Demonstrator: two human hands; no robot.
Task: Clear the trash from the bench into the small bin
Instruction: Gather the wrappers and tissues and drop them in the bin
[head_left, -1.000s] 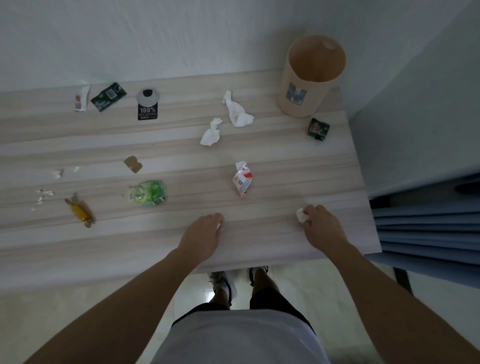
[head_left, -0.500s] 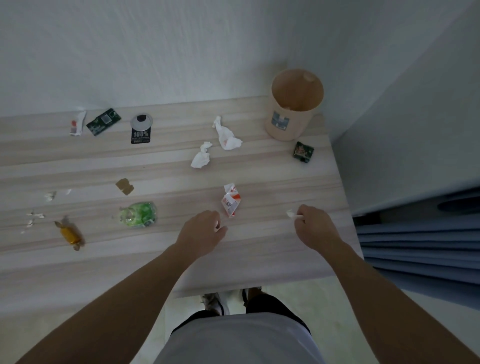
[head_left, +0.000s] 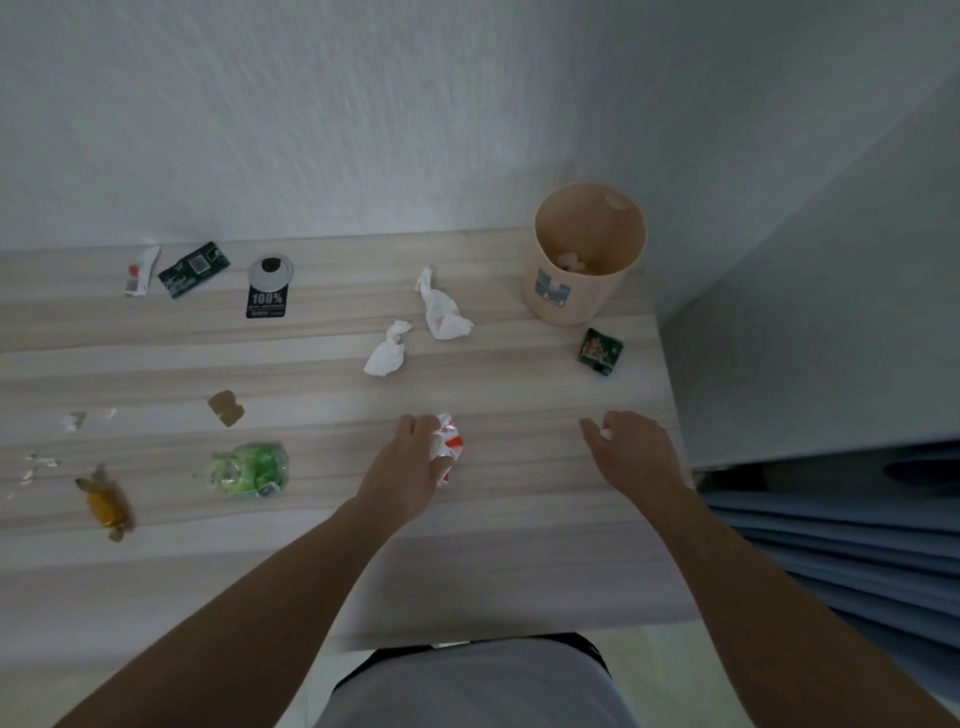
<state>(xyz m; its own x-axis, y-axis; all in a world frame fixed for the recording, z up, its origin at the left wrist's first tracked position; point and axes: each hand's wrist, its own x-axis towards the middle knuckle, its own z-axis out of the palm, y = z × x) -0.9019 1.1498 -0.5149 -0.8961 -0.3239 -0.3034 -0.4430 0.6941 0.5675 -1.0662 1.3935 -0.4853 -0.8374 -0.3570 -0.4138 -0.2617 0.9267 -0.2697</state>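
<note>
My left hand (head_left: 408, 462) lies over the left side of a crumpled red-and-white wrapper (head_left: 451, 442) on the wooden bench (head_left: 519, 545), fingers curled around it. My right hand (head_left: 636, 457) hovers near the bench's right edge, pinching a small white scrap (head_left: 605, 432) that is mostly hidden by the fingers. The small beige bin (head_left: 582, 291) stands at the back right corner with some pale trash inside. Two white tissue wads (head_left: 387, 353) (head_left: 441, 309) lie between my hands and the bin.
A green square packet (head_left: 600, 351) lies by the bin. To the left are a green plastic wrapper (head_left: 249, 470), a gold candy (head_left: 106, 506), a brown card piece (head_left: 226, 408), a black "100%" tag (head_left: 266, 291), a dark green packet (head_left: 193, 267) and white crumbs (head_left: 39, 462). Blue fabric (head_left: 831, 519) hangs right.
My left hand moved forward and right onto the red-and-white wrapper. My right hand lifted the white scrap off the front edge and moved it toward the back.
</note>
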